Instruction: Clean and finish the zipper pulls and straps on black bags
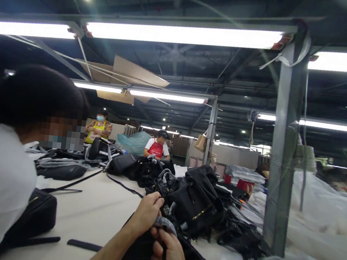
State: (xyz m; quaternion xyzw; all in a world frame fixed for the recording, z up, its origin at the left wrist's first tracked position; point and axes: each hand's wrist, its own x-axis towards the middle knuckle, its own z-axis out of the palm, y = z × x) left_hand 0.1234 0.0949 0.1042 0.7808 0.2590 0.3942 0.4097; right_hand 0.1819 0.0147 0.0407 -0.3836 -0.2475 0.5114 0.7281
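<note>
While the pale counter [102,205] carries a heap of black bags [191,194] beyond the hands, a separate black bag [139,254] lies at the near side, directly below both hands and partly covered by them. The left hand [148,211] is curled just above the bag's grey-wrapped handle [166,224]; what it grips is hidden, so its hold cannot be told. The right hand [168,251], lower and nearer, pinches the handle between thumb and fingers.
</note>
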